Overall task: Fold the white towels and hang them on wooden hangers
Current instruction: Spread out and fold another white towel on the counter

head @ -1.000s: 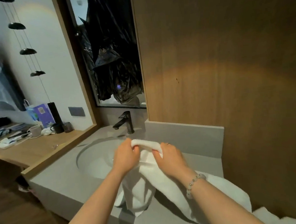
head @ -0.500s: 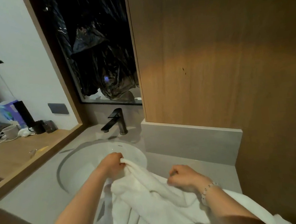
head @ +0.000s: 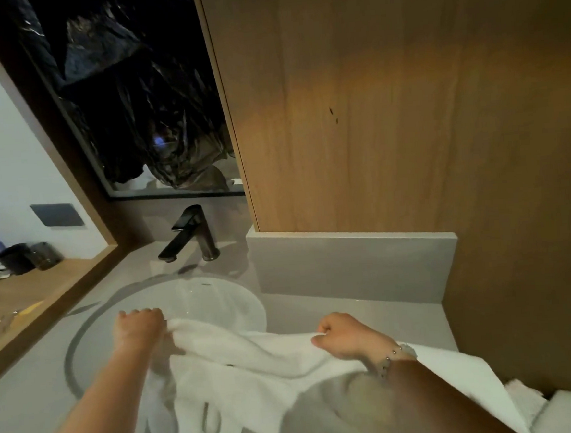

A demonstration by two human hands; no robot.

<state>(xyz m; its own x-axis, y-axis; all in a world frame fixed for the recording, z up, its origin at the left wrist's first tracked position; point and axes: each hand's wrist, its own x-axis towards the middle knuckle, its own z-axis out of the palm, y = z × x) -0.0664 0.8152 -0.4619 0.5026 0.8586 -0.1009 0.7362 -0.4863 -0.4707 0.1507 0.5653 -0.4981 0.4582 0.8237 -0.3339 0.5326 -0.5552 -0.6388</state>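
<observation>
Both hands, left hand (head: 138, 331) and right hand (head: 345, 335), grip a white towel (head: 253, 357) over the grey counter (head: 368, 307), beside the sink (head: 215, 299) and black tap (head: 194, 234).

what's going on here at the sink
A person stands at a grey counter and holds a white towel stretched between both hands, just in front of the round sink. The left hand grips one end of its top edge and the right hand grips the edge further along, while the rest of the towel hangs down. More white towels lie at the lower right. No hanger is in view, so nothing is hung yet.
</observation>
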